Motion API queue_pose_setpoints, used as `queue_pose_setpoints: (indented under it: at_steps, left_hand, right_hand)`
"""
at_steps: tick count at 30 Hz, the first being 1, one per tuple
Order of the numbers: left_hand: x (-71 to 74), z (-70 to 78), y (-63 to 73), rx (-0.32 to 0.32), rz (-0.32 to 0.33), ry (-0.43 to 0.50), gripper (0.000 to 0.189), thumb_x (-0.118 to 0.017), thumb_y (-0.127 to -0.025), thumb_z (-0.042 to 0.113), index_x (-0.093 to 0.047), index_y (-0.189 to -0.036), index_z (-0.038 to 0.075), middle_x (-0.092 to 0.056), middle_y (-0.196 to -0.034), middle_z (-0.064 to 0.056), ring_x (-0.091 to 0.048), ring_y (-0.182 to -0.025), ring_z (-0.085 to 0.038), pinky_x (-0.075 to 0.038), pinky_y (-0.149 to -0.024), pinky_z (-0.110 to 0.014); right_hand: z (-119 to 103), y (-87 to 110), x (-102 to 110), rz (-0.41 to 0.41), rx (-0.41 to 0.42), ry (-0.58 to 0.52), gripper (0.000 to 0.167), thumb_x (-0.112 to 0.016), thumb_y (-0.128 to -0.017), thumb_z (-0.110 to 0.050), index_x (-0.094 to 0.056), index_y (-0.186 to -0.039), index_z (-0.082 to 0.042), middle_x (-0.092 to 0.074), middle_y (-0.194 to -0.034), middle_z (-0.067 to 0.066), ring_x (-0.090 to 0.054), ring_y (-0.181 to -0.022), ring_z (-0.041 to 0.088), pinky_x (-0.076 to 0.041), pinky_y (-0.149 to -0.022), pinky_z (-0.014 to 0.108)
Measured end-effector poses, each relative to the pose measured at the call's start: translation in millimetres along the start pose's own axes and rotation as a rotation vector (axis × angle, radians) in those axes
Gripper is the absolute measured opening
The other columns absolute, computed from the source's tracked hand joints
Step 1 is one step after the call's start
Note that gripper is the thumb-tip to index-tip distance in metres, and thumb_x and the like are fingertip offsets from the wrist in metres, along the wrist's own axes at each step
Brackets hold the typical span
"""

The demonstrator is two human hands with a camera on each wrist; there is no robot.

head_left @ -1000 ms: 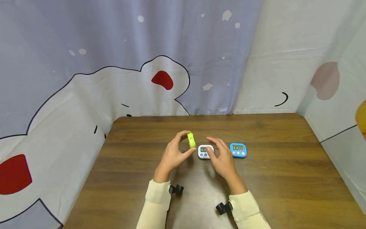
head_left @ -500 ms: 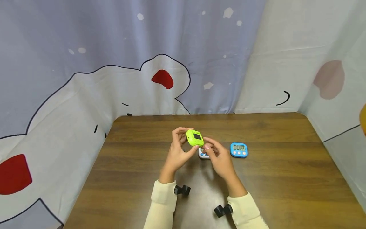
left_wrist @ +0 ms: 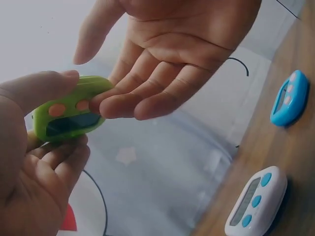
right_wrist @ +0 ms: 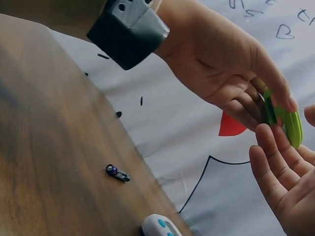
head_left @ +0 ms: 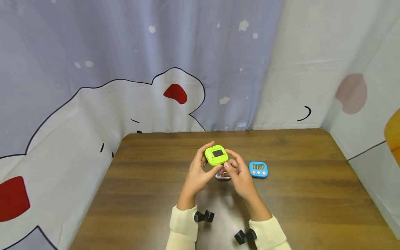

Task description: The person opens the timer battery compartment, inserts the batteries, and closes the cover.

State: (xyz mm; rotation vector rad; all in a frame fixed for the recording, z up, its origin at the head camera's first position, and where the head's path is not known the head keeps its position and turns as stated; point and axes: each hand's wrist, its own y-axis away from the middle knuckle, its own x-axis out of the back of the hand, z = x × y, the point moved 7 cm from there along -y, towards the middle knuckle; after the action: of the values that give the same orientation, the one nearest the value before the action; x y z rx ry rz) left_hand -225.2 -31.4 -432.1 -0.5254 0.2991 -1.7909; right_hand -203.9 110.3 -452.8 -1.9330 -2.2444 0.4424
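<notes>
My left hand [head_left: 197, 177] holds a lime-green digital timer [head_left: 216, 155] above the table, thumb on one face and fingers behind it. In the head view its upturned face has a dark rectangle. The left wrist view shows the other face, with a blank screen and orange buttons. My right hand [head_left: 243, 178] is at the timer's right edge, its fairly straight fingertips [left_wrist: 118, 104] touching the button face and its thumb held apart. A white timer [left_wrist: 256, 201] with blue buttons lies below the hands, mostly hidden from the head camera.
A blue timer [head_left: 258, 169] reading zeros lies to the right on the wooden table [head_left: 140, 194]. One small dark battery [right_wrist: 118, 173] lies near the white timer. Printed curtains [head_left: 125, 41] hang behind the table and at its sides.
The green timer, seen edge-on before, has been turned so a broad face shows to the head camera. Left hand and timer moved slightly right; the right hand's fingers came to its edge.
</notes>
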Motion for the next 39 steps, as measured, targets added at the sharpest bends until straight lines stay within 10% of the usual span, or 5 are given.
queue_pose_setpoints:
  at_steps: [13,25,39]
  left_hand:
    - [-10.1,7.5,6.6,-0.026,-0.117,-0.249,0.084,-0.074,-0.088,0.017,-0.024,-0.155,0.023,-0.038,-0.151,-0.002,-0.045,-0.131,-0.020,-0.045,-0.102,-0.033]
    - [-7.3,20.6,9.8,0.004,-0.117,-0.155,0.063,-0.064,-0.095,0.009,-0.035,-0.151,0.009,-0.042,-0.148,-0.009,-0.049,-0.128,-0.023,-0.046,-0.100,-0.034]
    - [-4.6,17.9,10.6,0.054,-0.131,-0.130,0.063,-0.063,-0.097,0.018,-0.034,-0.152,0.019,-0.045,-0.146,-0.010,-0.056,-0.121,-0.018,-0.049,-0.095,-0.027]
  right_hand:
    - [-43.9,5.9,3.8,0.133,0.038,0.170,0.047,-0.059,-0.094,0.004,-0.043,-0.137,0.008,-0.060,-0.096,0.019,-0.062,-0.086,0.020,-0.056,-0.073,0.028]
    - [-55.5,8.3,8.2,0.162,0.025,0.235,0.046,-0.060,-0.093,0.006,-0.048,-0.137,0.004,-0.062,-0.103,0.020,-0.059,-0.091,0.024,-0.053,-0.072,0.022]
    - [-51.6,8.4,9.3,0.101,0.047,0.177,0.047,-0.056,-0.095,0.008,-0.044,-0.140,0.004,-0.050,-0.108,0.024,-0.067,-0.082,0.030,-0.059,-0.073,0.040]
